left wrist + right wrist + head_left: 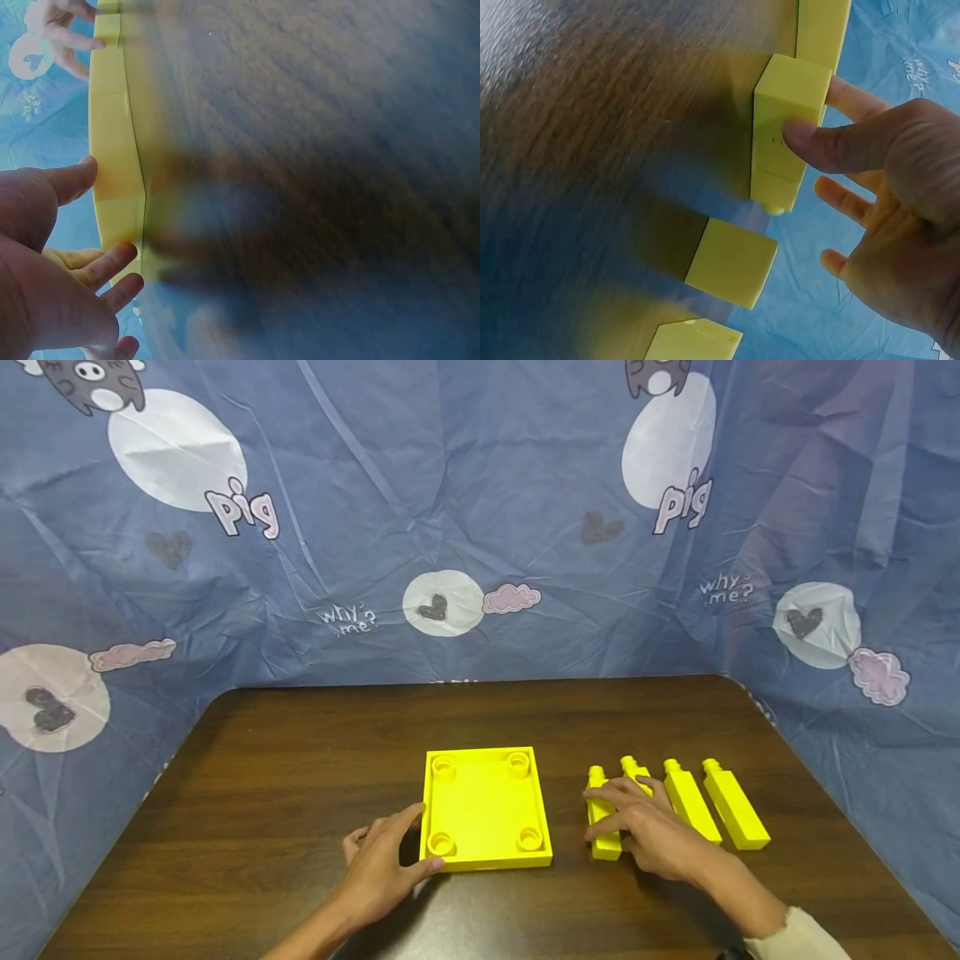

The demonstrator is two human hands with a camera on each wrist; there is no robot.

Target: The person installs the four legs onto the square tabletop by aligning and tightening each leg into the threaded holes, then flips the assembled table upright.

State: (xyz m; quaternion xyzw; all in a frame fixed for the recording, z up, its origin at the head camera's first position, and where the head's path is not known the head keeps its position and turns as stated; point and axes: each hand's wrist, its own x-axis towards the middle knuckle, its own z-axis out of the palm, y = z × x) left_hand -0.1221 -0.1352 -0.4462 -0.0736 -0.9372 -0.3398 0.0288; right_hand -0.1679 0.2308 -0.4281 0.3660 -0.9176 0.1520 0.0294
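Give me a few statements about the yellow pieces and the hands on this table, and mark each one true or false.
1. Four long yellow blocks lie in a row to the right of the square yellow tray. True.
2. The right hand rests on the block at the far right end of the row. False: it lies over the two leftmost blocks, with thumb and fingers on either side of the leftmost block.
3. The left hand touches the tray's near left corner. True.
4. The tray has a round socket in each of its four corners. True.
5. The table is white plastic. False: it is dark brown wood grain.
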